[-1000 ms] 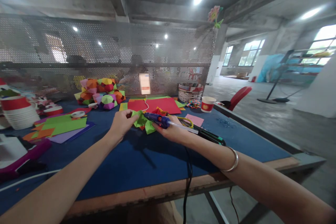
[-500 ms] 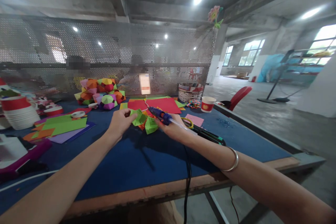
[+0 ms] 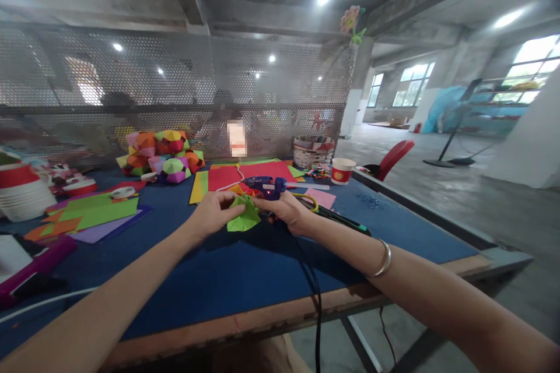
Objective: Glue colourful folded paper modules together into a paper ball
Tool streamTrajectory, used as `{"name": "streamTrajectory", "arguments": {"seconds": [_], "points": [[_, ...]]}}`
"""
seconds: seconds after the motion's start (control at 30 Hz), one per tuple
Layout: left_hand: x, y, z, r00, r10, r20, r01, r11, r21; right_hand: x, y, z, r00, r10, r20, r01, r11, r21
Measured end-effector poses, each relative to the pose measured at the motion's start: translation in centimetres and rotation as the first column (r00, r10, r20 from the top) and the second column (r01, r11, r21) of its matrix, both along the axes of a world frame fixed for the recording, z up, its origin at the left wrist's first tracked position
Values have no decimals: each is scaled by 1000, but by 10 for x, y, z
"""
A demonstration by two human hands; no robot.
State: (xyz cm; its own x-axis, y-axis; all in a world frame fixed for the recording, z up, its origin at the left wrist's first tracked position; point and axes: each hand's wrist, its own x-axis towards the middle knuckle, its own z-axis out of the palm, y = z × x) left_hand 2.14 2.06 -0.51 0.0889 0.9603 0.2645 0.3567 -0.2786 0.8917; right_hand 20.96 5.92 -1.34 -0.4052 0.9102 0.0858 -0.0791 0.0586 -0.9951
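My left hand is closed on a folded green paper piece, thumb pressed over its upper edge. Bits of orange paper show behind the green. In my right hand is a blue hot glue gun, its nozzle toward the left and a clear glue stick out of its back. The fingertips of that hand also reach the right edge of the green paper. Behind both hands lies a red paper sheet over other coloured sheets.
Finished folded-paper balls sit at the back left. Green and purple sheets and stacked paper cups are at left. Yellow-handled scissors, a paper cup and a woven basket stand at right. A black cord hangs over the table edge.
The glue gun has turned from slanting down to the right to nearly level. The green paper has been turned and brought between both hands' fingertips. The view has shifted slightly.
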Motion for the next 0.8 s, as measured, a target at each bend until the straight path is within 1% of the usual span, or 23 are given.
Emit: {"name": "streamTrajectory", "arguments": {"seconds": [0.2, 0.33, 0.4, 0.47, 0.53, 0.57, 0.67, 0.8], "points": [[-1, 1, -2, 1000, 1, -16, -1, 1000, -4, 0, -1, 0, 999, 19, 40, -23, 996, 82], [-2, 3, -4, 999, 0, -46, 1, 1000, 25, 1, 2, -2, 990, -6, 143, -22, 981, 191], [-3, 4, -5, 999, 2, -49, -1, 999, 36, 1, 5, -5, 971, -57, 232, -17, 952, 304], [-3, 4, -6, 998, 2, -57, 0, 999, 32, 2, 9, -8, 943, -145, 299, -10, 887, 461], [-4, 4, -6, 998, -6, -70, 7, 1000, 18, 2, 12, -11, 915, -218, 338, -15, 822, 569], [-4, 3, -6, 997, -11, -74, 12, 1000, 10, 2, 12, -12, 903, -241, 355, -17, 807, 590], [-3, 1, -4, 998, -18, -66, 17, 1000, -16, 2, 11, -12, 875, -270, 401, -29, 799, 601], [-2, 1, -5, 998, -5, -55, 2, 999, -53, 2, 7, -10, 867, -312, 389, -1, 779, 627]]}}
